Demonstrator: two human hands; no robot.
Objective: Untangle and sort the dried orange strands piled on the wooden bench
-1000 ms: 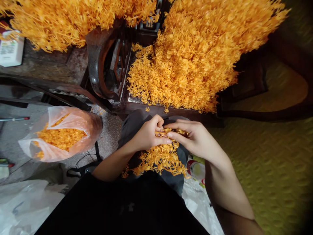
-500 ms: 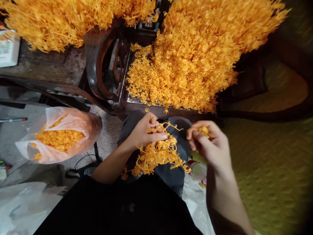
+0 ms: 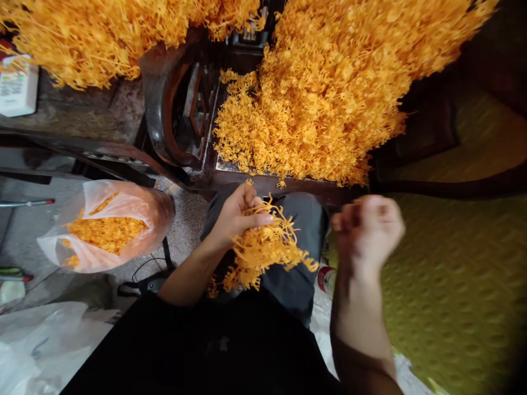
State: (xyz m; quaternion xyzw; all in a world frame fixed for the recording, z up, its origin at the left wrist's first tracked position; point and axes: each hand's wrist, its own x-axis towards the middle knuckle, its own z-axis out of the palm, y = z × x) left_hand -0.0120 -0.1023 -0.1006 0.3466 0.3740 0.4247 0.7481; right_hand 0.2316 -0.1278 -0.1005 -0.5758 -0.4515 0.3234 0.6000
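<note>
My left hand [image 3: 241,216] is closed on a tangled bunch of orange plastic pieces [image 3: 272,241] with thin curly stems, over my lap. The thumb lies across the top of the bunch and loose ends hang below. To the right, apart from the bunch, my right hand [image 3: 373,230] is raised in a fist, blurred by motion. Its curled fingers hide what they hold, if anything. In front of my knees a big heap of like orange pieces [image 3: 321,109] covers the seat of a dark wooden chair [image 3: 164,104].
Another orange heap [image 3: 99,38] lies on the wooden bench [image 3: 82,118] at upper left, near a white bottle [image 3: 18,90]. An open plastic bag [image 3: 158,211] of small orange pieces stands on the floor at left. A yellow-green textured cover [image 3: 453,285] spreads at right.
My right hand has moved right and turned, and the orange pieces seen in its fingers before are now out of sight. My left hand keeps the bunch, shifted slightly left.
</note>
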